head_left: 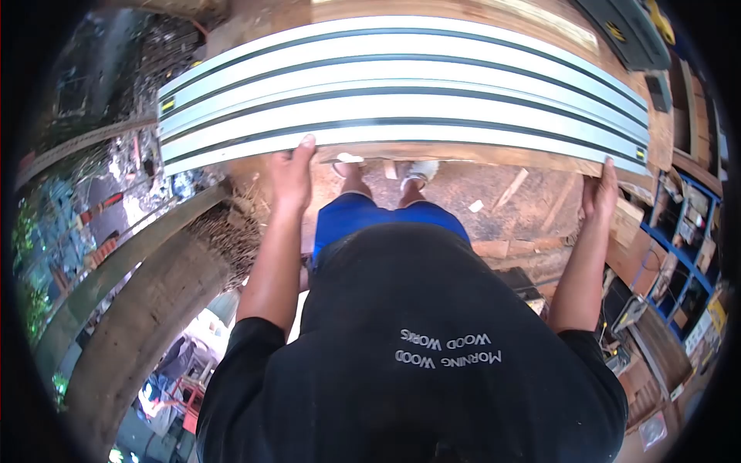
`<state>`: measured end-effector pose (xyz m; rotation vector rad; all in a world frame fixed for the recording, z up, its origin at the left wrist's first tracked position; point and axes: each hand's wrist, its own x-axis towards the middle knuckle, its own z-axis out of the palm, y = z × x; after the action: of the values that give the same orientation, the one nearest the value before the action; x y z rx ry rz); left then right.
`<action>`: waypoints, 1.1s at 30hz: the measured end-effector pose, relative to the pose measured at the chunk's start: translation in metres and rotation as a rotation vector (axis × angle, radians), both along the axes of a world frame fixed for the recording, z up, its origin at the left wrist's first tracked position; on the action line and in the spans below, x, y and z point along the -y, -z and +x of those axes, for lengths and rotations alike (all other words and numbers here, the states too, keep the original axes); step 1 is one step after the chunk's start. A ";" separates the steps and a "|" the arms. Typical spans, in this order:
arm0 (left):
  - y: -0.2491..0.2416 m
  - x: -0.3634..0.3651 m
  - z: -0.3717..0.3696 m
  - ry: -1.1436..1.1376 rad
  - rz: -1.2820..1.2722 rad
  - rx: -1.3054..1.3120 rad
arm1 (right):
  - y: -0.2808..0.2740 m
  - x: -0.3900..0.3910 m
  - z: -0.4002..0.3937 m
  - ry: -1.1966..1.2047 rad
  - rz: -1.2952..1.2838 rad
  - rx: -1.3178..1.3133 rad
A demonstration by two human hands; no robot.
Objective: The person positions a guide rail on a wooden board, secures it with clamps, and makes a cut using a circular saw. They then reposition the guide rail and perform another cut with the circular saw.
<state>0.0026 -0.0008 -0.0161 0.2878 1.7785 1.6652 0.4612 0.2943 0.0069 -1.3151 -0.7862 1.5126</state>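
Note:
A long silver metal guide rail (401,104) with dark strips along its length lies across the top of the view, with a small yellow label near each end. It rests over a wooden bench. My left hand (293,176) grips its near edge left of the middle, thumb on top and fingers mostly hidden. Close to the right end, my right hand (600,193) holds the same edge, its thumb against the rim and its other fingers largely out of sight.
The wooden bench (463,153) shows beyond and below the rail. At the upper right lies a dark case (629,35). Blue shelving (683,258) with assorted items stands on the right. Wood scraps (511,187) lie on the ground; a thick timber (147,309) is at left.

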 end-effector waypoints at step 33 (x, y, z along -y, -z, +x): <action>-0.026 -0.008 0.029 -0.230 0.071 0.114 | 0.002 -0.003 0.011 -0.050 -0.007 0.057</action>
<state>0.0316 0.0077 0.0102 0.0189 1.7215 1.8686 0.4722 0.2972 0.0053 -1.3577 -0.8567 1.5245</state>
